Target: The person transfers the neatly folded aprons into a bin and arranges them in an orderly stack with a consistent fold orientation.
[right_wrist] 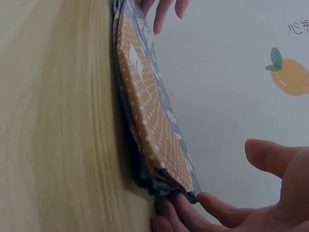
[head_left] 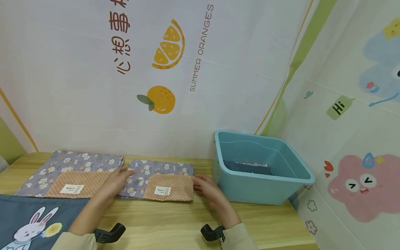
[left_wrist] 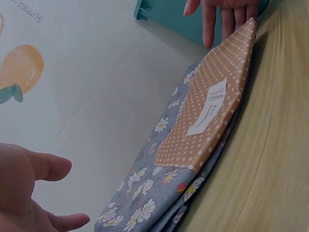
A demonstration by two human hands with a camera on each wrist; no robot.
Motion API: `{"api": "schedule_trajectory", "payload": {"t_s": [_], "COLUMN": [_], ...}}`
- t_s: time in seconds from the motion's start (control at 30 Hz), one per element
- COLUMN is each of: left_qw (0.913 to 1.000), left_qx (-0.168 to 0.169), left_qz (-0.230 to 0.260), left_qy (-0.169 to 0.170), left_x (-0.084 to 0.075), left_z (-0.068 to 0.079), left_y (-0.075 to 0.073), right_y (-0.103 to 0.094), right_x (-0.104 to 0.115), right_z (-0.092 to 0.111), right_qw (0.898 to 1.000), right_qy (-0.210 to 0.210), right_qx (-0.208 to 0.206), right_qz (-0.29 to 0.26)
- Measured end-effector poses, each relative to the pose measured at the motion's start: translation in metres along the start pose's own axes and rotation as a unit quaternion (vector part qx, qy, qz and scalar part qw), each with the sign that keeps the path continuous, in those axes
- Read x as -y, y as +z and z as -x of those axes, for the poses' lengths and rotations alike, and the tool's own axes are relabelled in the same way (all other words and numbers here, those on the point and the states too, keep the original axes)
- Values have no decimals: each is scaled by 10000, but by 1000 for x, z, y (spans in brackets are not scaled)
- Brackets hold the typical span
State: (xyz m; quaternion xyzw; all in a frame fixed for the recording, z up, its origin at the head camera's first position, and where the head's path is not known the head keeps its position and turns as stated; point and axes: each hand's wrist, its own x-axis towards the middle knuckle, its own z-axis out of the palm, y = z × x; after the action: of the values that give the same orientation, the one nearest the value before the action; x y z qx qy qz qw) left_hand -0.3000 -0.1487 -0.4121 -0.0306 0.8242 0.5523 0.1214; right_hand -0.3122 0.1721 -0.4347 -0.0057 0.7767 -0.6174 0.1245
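Observation:
A folded floral cloth [head_left: 137,177], grey-purple with daisies and a tan polka-dot patch bearing a white label, lies flat on the table. It looks like a folded apron. My left hand [head_left: 115,182] is over its left edge, thumb and fingers spread in the left wrist view. At the opposite edge is my right hand [head_left: 206,187]; in the right wrist view its fingertips [right_wrist: 212,205] reach the folded layers from beside and below, with the thumb raised apart. A second, larger cloth [head_left: 75,161] of the same pattern lies to the left, partly behind my left hand.
A light blue plastic bin [head_left: 250,189] stands at the right, with dark folded cloth [head_left: 247,167] inside. In the left foreground a dark cloth [head_left: 12,211] with a rabbit print covers part of the wooden table [head_left: 162,225]. A printed white sheet [head_left: 234,86] hangs behind.

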Motion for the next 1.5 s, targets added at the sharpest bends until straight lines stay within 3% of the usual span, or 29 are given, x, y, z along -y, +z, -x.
{"api": "schedule_trajectory", "payload": {"t_s": [0.2,0.5,0.87,1.3,1.5], "left_qw": [10000,9999,9976,9870,9833], "left_qx": [30,112,131,604,572], "left_qz": [73,69,574,1455,1702], "left_qy": [4,-49,-353,-307,-299], "left_x": [-3,-3,-5,2,5], "left_z": [0,0,-2,-6,-8], "left_y": [0,2,2,0,0], "right_y": [0,3,5,4,5], "right_x": [-1,-1,1,1,0], "right_z": [-1,1,1,0,0], "right_qw": [9993,9992,9980,9966,9913], "right_qy": [-189,72,265,181,169], "right_qx": [48,-83,-275,-31,190], "right_qz": [-314,-381,-509,-803,-1292]}}
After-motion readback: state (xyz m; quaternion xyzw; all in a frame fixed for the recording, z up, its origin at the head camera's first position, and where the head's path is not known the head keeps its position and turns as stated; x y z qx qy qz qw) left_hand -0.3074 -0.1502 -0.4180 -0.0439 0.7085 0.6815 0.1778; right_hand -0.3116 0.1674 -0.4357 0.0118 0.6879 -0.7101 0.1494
